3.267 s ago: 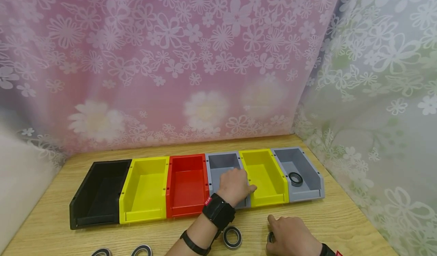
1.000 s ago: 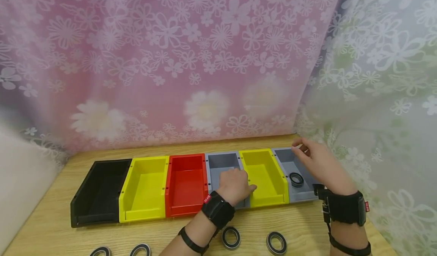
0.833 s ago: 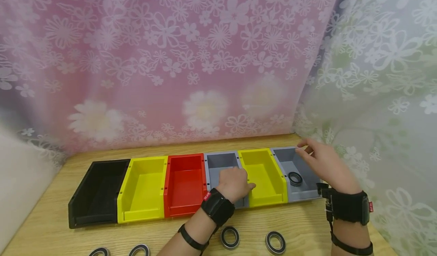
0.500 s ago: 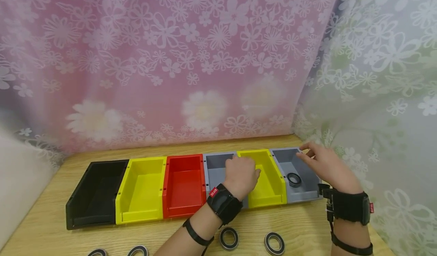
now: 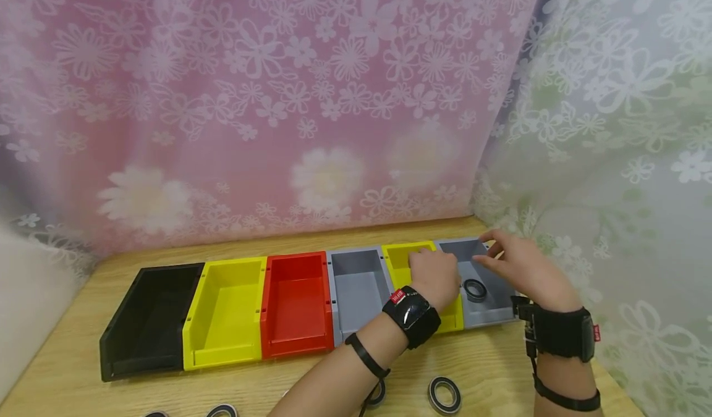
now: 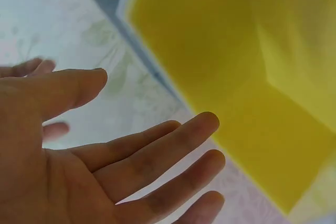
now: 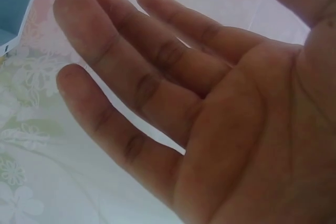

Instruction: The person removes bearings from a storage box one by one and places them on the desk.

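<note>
My left hand (image 5: 436,276) hovers over the right-hand yellow bin (image 5: 456,324), covering much of it. In the left wrist view that hand's fingers (image 6: 152,163) are loosely extended, with nothing in the palm. My right hand (image 5: 528,272) is above the right side of the far-right grey bin (image 5: 494,318). The right wrist view shows its fingers (image 7: 147,87) relaxed and the palm bare. A ball bearing (image 5: 475,290), a black-sealed ring, lies inside that grey bin below both hands.
Left of the hands run a second grey bin (image 5: 358,293), a red bin (image 5: 296,306), a yellow bin (image 5: 229,312) and a black bin (image 5: 152,318). More bearings (image 5: 444,395) lie along the table's (image 5: 489,374) front. Floral curtains (image 5: 328,96) rise behind and to the right.
The left hand has moved right, from the middle grey bin to over the yellow one. The right hand left a bearing on the table and rose to the far-right grey bin, where it stays.
</note>
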A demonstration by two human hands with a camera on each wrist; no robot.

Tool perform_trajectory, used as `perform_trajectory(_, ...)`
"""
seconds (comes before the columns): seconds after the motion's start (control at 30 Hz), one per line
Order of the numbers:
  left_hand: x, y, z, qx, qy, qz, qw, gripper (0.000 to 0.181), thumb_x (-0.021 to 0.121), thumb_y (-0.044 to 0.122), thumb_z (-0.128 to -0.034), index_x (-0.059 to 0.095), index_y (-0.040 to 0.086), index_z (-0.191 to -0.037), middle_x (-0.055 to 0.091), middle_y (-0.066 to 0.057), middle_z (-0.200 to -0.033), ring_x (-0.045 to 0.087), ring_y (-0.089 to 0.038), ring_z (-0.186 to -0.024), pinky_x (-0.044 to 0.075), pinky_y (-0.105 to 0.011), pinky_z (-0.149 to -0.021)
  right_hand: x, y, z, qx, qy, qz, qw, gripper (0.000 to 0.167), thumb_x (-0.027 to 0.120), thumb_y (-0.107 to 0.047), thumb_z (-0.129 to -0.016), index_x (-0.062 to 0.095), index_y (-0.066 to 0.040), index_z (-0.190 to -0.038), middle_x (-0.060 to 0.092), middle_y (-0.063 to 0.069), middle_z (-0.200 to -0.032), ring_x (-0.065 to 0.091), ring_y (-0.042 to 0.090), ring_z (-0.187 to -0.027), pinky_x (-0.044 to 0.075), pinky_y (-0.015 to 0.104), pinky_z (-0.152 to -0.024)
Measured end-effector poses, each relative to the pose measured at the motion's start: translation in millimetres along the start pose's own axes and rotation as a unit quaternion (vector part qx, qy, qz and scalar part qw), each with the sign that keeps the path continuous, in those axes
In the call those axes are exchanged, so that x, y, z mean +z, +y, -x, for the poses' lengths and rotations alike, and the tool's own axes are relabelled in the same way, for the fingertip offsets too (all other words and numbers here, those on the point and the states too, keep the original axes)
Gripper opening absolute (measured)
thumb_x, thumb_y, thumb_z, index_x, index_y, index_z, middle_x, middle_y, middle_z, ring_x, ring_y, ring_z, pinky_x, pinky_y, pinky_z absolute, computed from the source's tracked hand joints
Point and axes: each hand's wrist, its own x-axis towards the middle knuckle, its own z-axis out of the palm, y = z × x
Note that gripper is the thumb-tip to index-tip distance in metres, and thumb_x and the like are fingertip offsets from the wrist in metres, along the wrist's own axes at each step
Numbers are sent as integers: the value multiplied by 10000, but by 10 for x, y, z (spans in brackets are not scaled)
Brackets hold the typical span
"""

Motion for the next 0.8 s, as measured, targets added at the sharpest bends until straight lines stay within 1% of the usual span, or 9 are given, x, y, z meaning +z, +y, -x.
perform_trajectory(0.13,93,91,-84,-127,-124,-311,9994,303,629,541,-986,795,299,-1061,738,82,-945,650,-165,-856,521,-390,-799,14,-4,-15,31,-13,11,10000,525,672,-340,-1013,532,17,-1373,680,232,-1110,671,319,-879,550,445,-702)
perform_trajectory(0.2,133,123,-114,-177,-149,-445,9987,315,615,552,-989,791,307,-1080,741,78,-929,666,-164,-849,529,-393,-800,19,-5,-17,-21,-9,29,10000,506,672,-321,-1014,540,26,-1357,686,225,-1087,670,308,-857,548,445,-691)
perform_trajectory(0.3,183,159,-131,-228,-214,-528,9981,320,607,562,-990,787,314,-1086,729,77,-870,670,-165,-796,528,-393,-778,32,-18,-18,-54,-19,67,10000,467,671,-281,-1015,554,34,-1338,694,209,-1066,671,289,-836,546,442,-689)
perform_trajectory(0.47,209,223,-130,-279,-259,-523,9979,411,623,682,-922,794,335,-1058,724,101,-859,665,-150,-722,536,-388,-762,47,-27,-15,-17,-87,81,9999,443,660,-252,-1022,554,42,-1334,694,219,-1070,673,296,-831,542,445,-682)
perform_trajectory(0.53,206,232,-127,-292,-293,-474,9980,448,621,721,-896,796,337,-1045,712,101,-827,657,-145,-695,541,-386,-766,50,-33,-21,-3,-99,91,9999,442,657,-249,-1024,550,41,-1340,692,226,-1079,674,303,-836,541,446,-680)
perform_trajectory(0.7,212,229,-123,-302,-435,-333,9980,450,616,715,-904,798,321,-1027,646,73,-695,646,-151,-659,545,-379,-772,47,-36,-21,-13,-94,89,9999,441,652,-260,-1028,550,33,-1342,692,229,-1091,676,307,-847,545,449,-686)
perform_trajectory(0.8,222,219,-115,-270,-468,-255,9982,456,613,709,-911,799,313,-1040,650,62,-692,647,-155,-655,547,-381,-768,43,-29,-10,-53,-78,47,9999,441,649,-270,-1031,549,28,-1341,689,234,-1103,676,321,-868,548,457,-700)
